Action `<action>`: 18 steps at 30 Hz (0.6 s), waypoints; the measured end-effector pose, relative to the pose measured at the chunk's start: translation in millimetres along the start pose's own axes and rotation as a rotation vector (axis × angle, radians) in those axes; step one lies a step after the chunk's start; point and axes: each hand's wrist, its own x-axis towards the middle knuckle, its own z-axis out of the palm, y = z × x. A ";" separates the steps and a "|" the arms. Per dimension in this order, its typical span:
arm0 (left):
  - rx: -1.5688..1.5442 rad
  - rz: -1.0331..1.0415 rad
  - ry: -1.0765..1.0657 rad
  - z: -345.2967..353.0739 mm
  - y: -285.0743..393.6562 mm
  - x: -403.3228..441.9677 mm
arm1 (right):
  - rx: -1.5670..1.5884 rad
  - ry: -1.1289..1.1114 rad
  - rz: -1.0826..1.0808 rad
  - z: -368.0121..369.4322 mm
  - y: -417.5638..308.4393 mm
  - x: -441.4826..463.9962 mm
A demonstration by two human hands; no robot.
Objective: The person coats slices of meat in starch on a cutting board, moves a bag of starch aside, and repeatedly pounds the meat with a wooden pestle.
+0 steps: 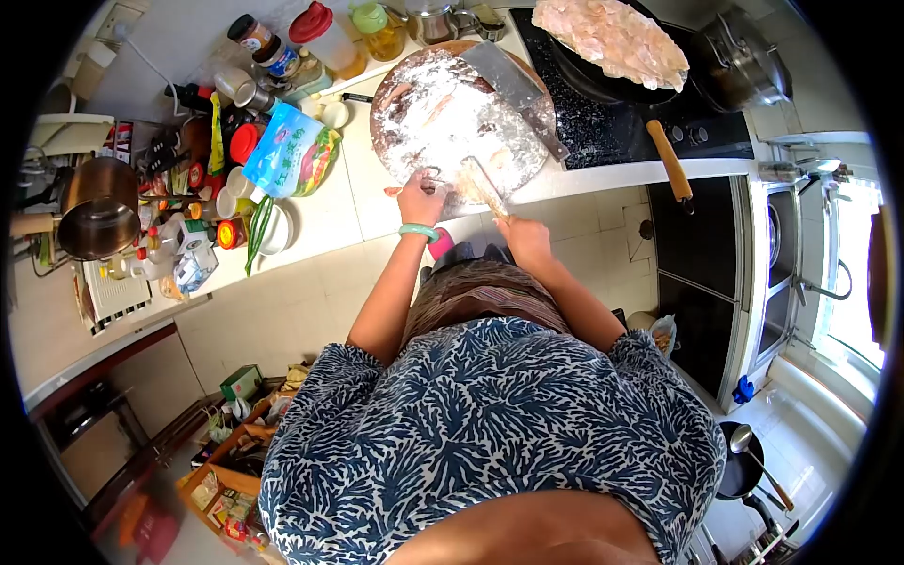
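Observation:
A round board (384,111) thickly dusted with white flour lies on the counter, with a few pale floury pieces on it. My right hand (527,241) is closed round the lower end of a wooden stick (484,188), whose upper part lies over the board's near edge. At the same edge, to the left, my left hand (422,196), with a green bangle at the wrist, has its fingers bent inward; what is between them is too small to make out. A flour-dusted cleaver (504,77) rests on the board's right side.
On the stove (603,132) to the right, a pan (576,83) holds a large heap of pale pink slices. A steel pot (744,61) stands beyond it. To the left are a blue bag (287,151), a white bowl (275,231), jars and bottles.

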 end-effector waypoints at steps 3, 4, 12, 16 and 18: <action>0.113 0.012 -0.022 9.7 7.0 4.9 | 0.022 0.020 0.006 -2.5 10.0 1.7; 0.118 0.005 -0.024 11.0 8.1 3.1 | 0.093 0.079 0.007 -9.3 9.3 -4.5; 0.325 0.059 -0.100 15.5 20.0 33.0 | 0.463 0.188 0.138 -36.8 37.0 -11.1; 0.280 0.200 -0.093 14.1 40.7 46.5 | 0.549 0.183 0.191 -41.3 45.6 -17.3; 0.297 0.221 -0.111 14.6 61.0 50.6 | 0.595 0.203 0.206 -39.5 50.5 -19.9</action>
